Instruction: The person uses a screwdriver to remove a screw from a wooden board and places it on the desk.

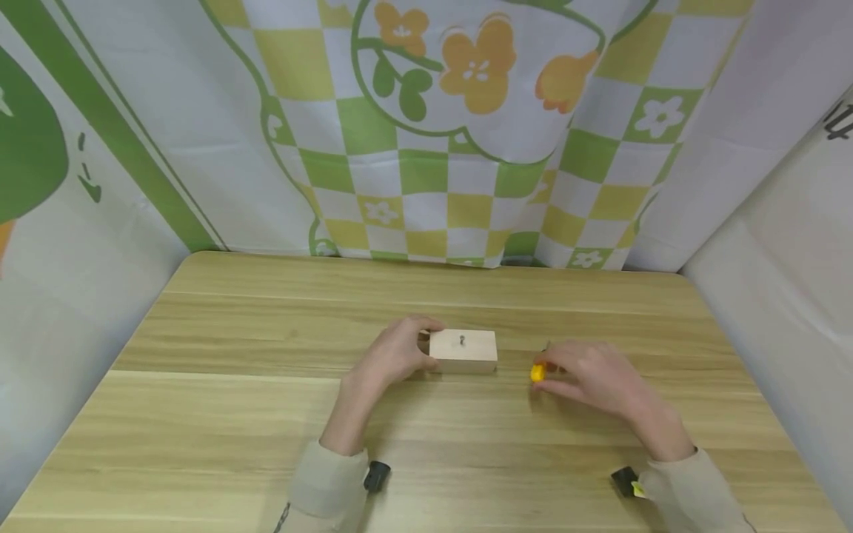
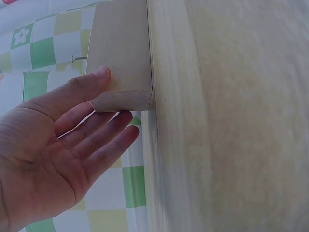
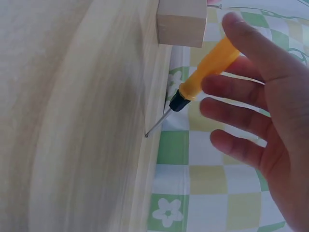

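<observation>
A pale wooden block point(image 1: 476, 354) lies flat near the middle of the table. A metal screw point(image 1: 462, 340) stands upright in its top, with its head and some shank showing. My left hand point(image 1: 395, 349) holds the block's left end, thumb on the near side and a finger at the far side. To the right of the block, my right hand point(image 1: 596, 376) pinches the yellow handle of a screwdriver point(image 3: 208, 69). The right wrist view shows its shaft tilted, with the tip at the tabletop. The screw point(image 2: 78, 58) also sticks out in the left wrist view.
The wood-grain table point(image 1: 253, 429) carries the block. Behind it hangs a checked floral curtain point(image 1: 426, 174), and pale fabric point(image 1: 786, 244) closes off the right side. A dark device point(image 1: 377, 477) sits at the left wrist, and another dark device point(image 1: 625, 481) at the right.
</observation>
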Tool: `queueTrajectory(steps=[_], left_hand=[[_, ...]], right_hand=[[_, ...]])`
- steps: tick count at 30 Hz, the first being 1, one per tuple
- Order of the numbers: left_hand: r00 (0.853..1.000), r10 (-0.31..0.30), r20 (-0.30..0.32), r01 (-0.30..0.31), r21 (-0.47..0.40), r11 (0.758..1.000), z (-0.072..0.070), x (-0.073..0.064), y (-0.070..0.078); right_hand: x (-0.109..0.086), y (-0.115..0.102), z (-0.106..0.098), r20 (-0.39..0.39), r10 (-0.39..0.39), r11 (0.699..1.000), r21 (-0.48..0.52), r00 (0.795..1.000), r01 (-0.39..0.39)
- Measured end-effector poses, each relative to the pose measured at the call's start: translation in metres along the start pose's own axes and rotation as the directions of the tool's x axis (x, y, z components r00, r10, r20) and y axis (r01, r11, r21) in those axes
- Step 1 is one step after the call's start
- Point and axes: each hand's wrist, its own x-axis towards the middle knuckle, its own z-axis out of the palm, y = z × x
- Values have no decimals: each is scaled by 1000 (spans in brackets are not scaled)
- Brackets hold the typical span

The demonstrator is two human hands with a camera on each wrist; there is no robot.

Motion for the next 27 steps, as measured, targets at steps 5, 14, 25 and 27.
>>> queueTrajectory(steps=[5,14,25,27], left_hand=[[1000,8,3,-8,-6,1000,1,0,0],[1000,12,0,-12,0,1000,0,0,-1],[1000,11,0,-11,-9,1000,0,-1,-1],[1000,12,0,-11,-6,1000,0,-1,-2]], right_hand=[[4,0,-2,-110,-56,998,-13,992,55],[10,2,-9,-250,-19,997,-79,968,-1],[23,-5,-15,-366,67,997,1,928,-71],[27,-8,-16,-392,60,998,5,918,-63]])
